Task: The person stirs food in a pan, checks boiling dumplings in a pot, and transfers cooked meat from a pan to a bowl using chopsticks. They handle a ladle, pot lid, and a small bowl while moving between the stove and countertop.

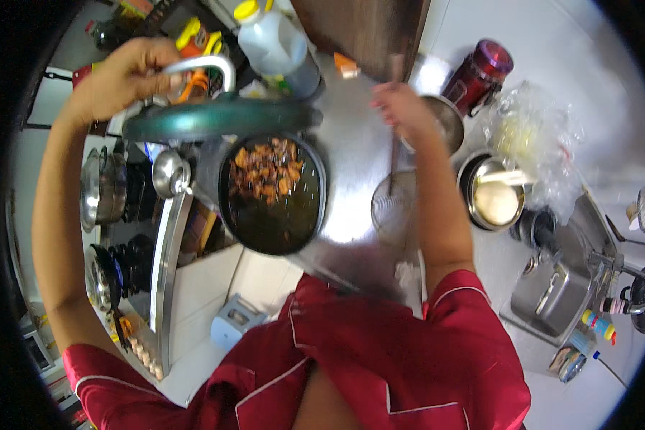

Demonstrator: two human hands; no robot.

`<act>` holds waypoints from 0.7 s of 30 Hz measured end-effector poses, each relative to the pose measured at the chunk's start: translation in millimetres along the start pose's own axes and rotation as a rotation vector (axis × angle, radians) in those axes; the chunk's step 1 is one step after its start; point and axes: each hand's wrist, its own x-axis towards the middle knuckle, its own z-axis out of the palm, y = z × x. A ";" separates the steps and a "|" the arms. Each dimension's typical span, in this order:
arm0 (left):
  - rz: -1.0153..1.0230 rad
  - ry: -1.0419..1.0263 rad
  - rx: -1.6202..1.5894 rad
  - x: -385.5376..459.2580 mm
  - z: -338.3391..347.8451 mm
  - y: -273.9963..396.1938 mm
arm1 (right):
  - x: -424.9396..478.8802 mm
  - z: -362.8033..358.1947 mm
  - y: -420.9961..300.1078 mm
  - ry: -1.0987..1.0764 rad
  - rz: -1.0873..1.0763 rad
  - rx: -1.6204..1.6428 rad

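Observation:
My left hand [131,80] grips the arched metal handle of a green lid [215,121]. The lid is seen edge-on, above the far left rim of a dark pot [323,215]. Browned pieces of food [269,169] lie in dark, shiny liquid in the pot, mostly in its far half. My right hand [406,110], slightly blurred, is closed around the long handle of a wire-mesh skimmer [392,204]. The skimmer's mesh is over the steel counter to the right of the pot, partly behind my forearm; whether it touches the counter I cannot tell.
A large plastic jug [277,48] with a yellow cap stands beyond the pot. On the right are a metal bowl [445,121], a red flask [478,75], a plastic bag [532,134], a bowl with pale food [494,201] and a sink [548,301]. A metal ladle [169,172] lies left.

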 end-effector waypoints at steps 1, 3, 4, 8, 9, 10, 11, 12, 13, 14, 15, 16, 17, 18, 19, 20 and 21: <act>-0.065 -0.082 -0.020 -1.6 -5.3 -8.2 | -35.9 -14.3 -9.3 0.030 -0.020 0.120; -0.009 -0.080 0.152 1.2 -9.8 -3.1 | -87.8 -45.0 -15.5 0.130 -0.069 -0.096; 0.069 -0.055 0.198 1.7 -9.5 -5.2 | -110.7 -52.3 -9.6 0.190 -0.064 -0.005; -0.086 -0.116 0.250 15.7 -18.1 15.4 | -181.4 -58.8 20.9 0.279 0.095 -0.291; -0.050 -0.118 0.234 17.2 -16.1 21.3 | -200.5 -54.1 35.2 0.325 -0.002 -0.446; -0.027 -0.116 0.218 17.2 -15.5 27.2 | -221.6 -53.1 41.5 0.324 -0.088 -0.731; -0.010 -0.117 0.200 16.6 -13.5 33.2 | -239.7 -52.1 54.4 0.305 0.002 -0.897; -0.014 -0.110 0.187 8.0 -14.7 44.8 | -258.7 -48.7 60.2 0.235 0.094 -0.995; -0.035 -0.110 0.178 -1.0 -14.9 55.8 | -278.7 -47.4 81.5 0.198 0.086 -1.121; -0.045 -0.116 0.167 -4.4 -15.8 62.2 | -297.0 -42.7 96.1 0.185 0.134 -1.168; -0.035 -0.121 0.163 -2.7 -18.1 67.3 | -312.4 -37.0 108.9 0.183 0.185 -1.208; -0.051 -0.138 0.159 -4.6 -15.1 75.1 | -321.7 -33.3 118.7 0.177 0.235 -1.247; 0.028 -0.111 0.125 -4.4 -13.5 70.6 | -325.2 -32.0 126.1 0.192 0.245 -1.242; 0.103 -0.083 0.089 -4.0 -10.8 63.5 | -326.8 -31.5 132.0 0.204 0.253 -1.237; 0.176 -0.054 0.053 -6.7 -8.7 60.8 | -327.6 -31.2 138.1 0.214 0.261 -1.233; 0.113 -0.087 0.068 -10.8 -9.4 64.9 | -326.5 -31.2 147.0 0.227 0.243 -1.235; 0.052 -0.119 0.087 -13.0 -13.3 74.2 | -324.5 -31.8 154.9 0.243 0.225 -1.235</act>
